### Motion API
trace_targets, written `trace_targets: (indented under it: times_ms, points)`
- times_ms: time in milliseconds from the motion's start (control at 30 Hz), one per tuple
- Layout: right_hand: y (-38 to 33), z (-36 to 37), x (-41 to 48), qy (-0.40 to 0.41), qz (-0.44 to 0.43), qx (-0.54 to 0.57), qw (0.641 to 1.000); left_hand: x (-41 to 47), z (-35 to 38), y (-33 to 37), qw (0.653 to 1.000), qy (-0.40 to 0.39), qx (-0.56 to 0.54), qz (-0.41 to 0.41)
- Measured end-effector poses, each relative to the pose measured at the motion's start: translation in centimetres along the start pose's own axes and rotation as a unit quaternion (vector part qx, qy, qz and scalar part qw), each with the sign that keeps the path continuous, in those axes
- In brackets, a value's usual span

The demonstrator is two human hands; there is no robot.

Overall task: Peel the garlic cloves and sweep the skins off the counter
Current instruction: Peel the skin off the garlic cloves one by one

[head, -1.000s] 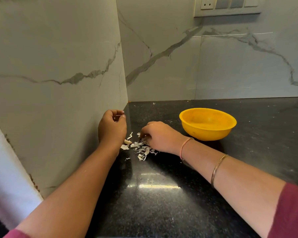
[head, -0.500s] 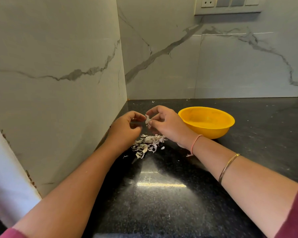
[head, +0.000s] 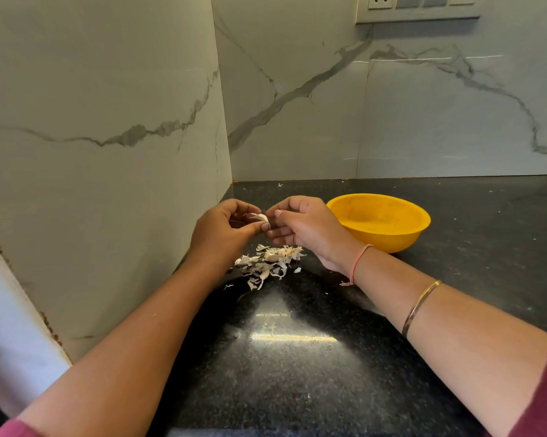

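My left hand [head: 223, 230] pinches a pale garlic clove [head: 257, 217] between thumb and fingers, raised above the black counter [head: 297, 373]. My right hand [head: 303, 225] is right beside it, its curled fingertips at the clove's right end. Below both hands lies a small heap of white garlic skins [head: 270, 261] with one or two cloves among them. A yellow bowl [head: 380, 220] stands just right of my right hand.
Marble walls meet in a corner close behind and left of the hands. A switch and socket plate [head: 418, 7] is on the back wall. Tiny skin scraps dot the counter near the back wall and to the right.
Both hands rose from the skin heap and came together. My right hand picked a clove from the heap and brought it to my left hand, which now pinches it.
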State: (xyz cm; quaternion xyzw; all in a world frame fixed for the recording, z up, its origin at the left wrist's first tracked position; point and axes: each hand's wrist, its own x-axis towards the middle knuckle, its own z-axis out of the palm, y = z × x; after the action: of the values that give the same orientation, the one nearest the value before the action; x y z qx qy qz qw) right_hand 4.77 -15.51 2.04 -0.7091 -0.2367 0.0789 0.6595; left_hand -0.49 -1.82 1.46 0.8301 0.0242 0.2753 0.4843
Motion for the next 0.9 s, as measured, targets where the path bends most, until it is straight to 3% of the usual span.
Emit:
trace_targets:
  times_ms: [200,367,567,800,900]
  points:
    - [-0.31,0.15,-0.65,-0.029,-0.035,-0.028,0.999,0.13,-0.21,-0.11,1.000,0.025,-0.009,-0.011]
    - [-0.41,-0.05,-0.52,-0.001,-0.061,-0.026,0.998,0.20,-0.20,-0.07,0.993,-0.002,-0.113,-0.028]
    - [-0.33,0.10,-0.45,0.030,-0.105,-0.066,0.992,-0.03,0.16,0.22,0.973,-0.001,-0.224,-0.063]
    - [-0.26,0.60,-0.55,0.041,-0.111,-0.055,0.991,-0.29,0.52,0.72,0.922,0.004,-0.366,-0.126]
    - [-0.16,0.76,-0.50,0.079,-0.143,-0.139,0.977,-0.33,0.57,0.77,0.924,0.012,-0.363,-0.120]
